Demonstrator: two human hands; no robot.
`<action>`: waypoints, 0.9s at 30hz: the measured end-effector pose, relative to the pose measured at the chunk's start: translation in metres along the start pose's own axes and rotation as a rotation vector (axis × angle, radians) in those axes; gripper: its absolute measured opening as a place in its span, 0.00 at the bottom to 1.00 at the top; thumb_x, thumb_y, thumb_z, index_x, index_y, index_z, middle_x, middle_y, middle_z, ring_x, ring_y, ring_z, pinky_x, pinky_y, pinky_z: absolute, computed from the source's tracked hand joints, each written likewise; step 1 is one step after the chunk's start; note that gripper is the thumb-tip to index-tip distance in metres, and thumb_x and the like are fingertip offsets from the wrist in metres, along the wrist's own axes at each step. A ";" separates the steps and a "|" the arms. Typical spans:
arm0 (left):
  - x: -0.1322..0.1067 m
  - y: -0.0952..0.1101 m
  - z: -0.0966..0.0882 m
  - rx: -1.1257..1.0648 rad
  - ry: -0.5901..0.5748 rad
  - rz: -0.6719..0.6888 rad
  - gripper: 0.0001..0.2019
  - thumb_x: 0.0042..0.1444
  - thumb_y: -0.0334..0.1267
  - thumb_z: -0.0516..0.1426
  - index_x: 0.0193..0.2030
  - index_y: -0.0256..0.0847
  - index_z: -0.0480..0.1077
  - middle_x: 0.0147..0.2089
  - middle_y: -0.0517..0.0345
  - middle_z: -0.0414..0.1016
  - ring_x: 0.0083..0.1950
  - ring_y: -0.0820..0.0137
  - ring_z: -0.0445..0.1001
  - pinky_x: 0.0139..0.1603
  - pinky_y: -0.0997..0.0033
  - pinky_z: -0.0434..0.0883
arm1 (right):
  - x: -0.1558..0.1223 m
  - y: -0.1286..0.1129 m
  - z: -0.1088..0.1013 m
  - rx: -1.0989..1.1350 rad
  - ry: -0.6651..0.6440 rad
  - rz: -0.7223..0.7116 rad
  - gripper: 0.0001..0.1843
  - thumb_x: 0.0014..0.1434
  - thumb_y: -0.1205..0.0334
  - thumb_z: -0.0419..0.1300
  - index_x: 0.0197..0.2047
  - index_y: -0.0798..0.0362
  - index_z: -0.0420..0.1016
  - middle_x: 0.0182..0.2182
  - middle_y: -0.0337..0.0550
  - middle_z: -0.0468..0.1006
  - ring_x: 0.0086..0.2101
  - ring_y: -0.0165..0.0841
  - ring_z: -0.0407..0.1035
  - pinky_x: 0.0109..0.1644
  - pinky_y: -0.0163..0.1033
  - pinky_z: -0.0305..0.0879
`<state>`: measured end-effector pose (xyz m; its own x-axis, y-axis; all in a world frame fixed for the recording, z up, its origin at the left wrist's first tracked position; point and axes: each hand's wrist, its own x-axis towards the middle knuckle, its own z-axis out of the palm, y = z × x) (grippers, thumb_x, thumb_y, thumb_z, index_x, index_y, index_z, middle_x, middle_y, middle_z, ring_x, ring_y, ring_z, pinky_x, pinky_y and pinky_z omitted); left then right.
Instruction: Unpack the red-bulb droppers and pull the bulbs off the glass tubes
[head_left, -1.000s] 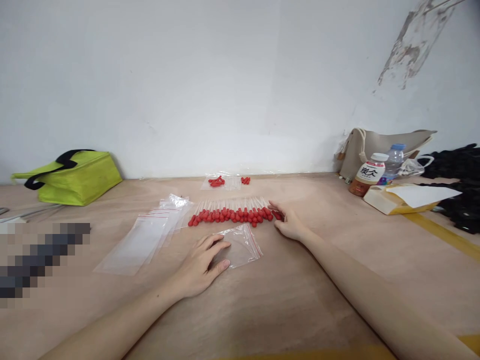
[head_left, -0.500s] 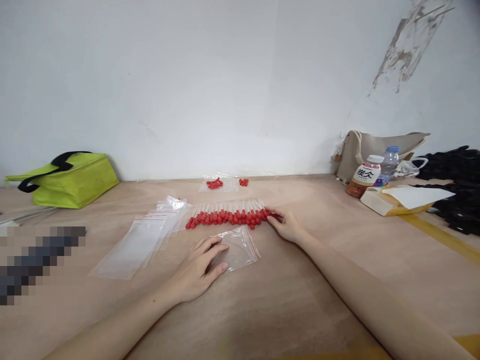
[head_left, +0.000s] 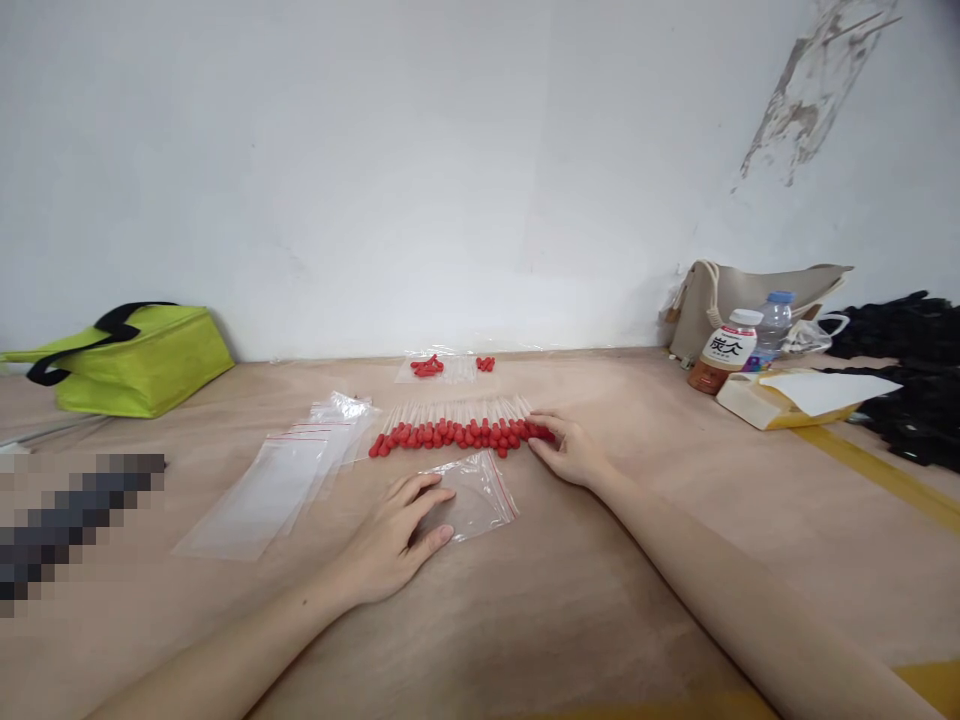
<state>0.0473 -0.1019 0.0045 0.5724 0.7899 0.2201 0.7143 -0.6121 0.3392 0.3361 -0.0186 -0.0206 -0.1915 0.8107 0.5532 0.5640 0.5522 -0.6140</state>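
Two hands: left hand (head_left: pixel 394 545) flat on one zip bag (head_left: pixel 480 495), right hand (head_left: pixel 574 455) touching dropper row (head_left: pixel 457 432), grip unclear.

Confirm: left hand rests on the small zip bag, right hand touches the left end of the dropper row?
Not quite. The head view shows the right hand touching the right end of the dropper row, not the left end. The rest holds: the left hand rests on the small zip bag.
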 end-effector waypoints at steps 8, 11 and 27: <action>0.000 -0.001 0.001 0.002 0.033 0.016 0.17 0.59 0.46 0.48 0.54 0.48 0.63 0.59 0.53 0.58 0.59 0.61 0.58 0.58 0.55 0.60 | 0.000 0.006 0.000 -0.028 0.002 0.043 0.21 0.46 0.67 0.57 0.46 0.52 0.71 0.48 0.47 0.68 0.48 0.37 0.65 0.54 0.43 0.60; 0.000 0.001 -0.001 -0.021 0.075 -0.008 0.16 0.58 0.45 0.49 0.52 0.48 0.64 0.58 0.53 0.59 0.58 0.62 0.60 0.56 0.56 0.62 | 0.001 0.003 -0.001 -0.026 0.054 0.040 0.18 0.48 0.65 0.56 0.45 0.52 0.71 0.47 0.47 0.68 0.46 0.36 0.66 0.51 0.41 0.63; 0.040 0.005 -0.004 0.003 -0.234 0.259 0.22 0.61 0.45 0.45 0.62 0.53 0.51 0.65 0.60 0.51 0.66 0.64 0.46 0.64 0.51 0.47 | -0.049 -0.076 0.025 0.089 -0.129 0.250 0.18 0.52 0.55 0.57 0.46 0.51 0.62 0.19 0.32 0.68 0.21 0.29 0.64 0.26 0.34 0.58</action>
<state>0.0722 -0.0731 0.0183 0.8113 0.5787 0.0828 0.5344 -0.7916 0.2963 0.2825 -0.0953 -0.0148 -0.1592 0.9387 0.3056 0.5349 0.3422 -0.7725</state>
